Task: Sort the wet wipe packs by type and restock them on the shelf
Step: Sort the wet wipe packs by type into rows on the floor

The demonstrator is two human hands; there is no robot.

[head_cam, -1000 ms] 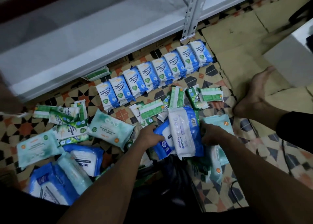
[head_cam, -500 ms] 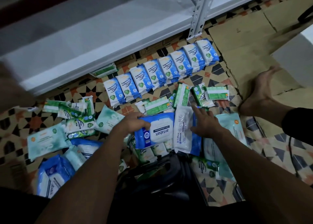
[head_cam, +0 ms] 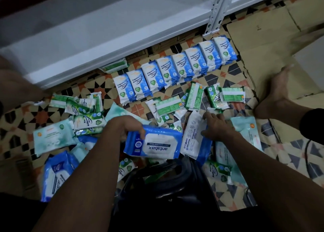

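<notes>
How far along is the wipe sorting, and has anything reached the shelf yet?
Done: the row of small blue packs lies lined up on the floor below the shelf, which holds no packs where visible. In hand: the left hand grips a big blue pack; the right hand rests on a white pack. Left: the green packs and teal packs lie mixed, and all shelving.

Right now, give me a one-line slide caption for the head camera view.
Left hand lifts a blue pack while the right hand rests on another.
</notes>
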